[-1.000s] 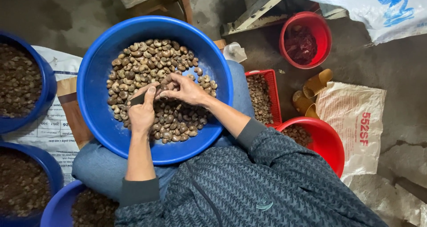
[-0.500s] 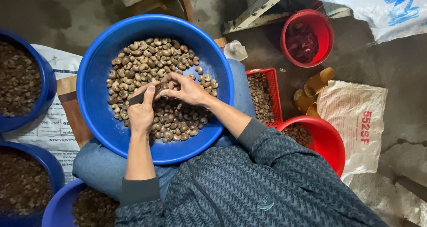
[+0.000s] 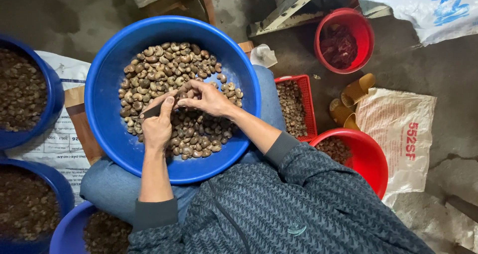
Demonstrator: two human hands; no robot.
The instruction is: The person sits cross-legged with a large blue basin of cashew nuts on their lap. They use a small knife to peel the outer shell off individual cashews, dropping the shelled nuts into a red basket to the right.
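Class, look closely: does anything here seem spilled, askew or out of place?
Nothing stands out. The nuts stay inside the blue basin, and the left hand and right hand meet over them.

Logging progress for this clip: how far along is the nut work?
Done: the red crate and red bowl beside the knee already hold nuts. In hand: the left hand grips a small dark tool, and the right hand pinches one nut against it. Left: the blue basin holds a large heap of nuts.
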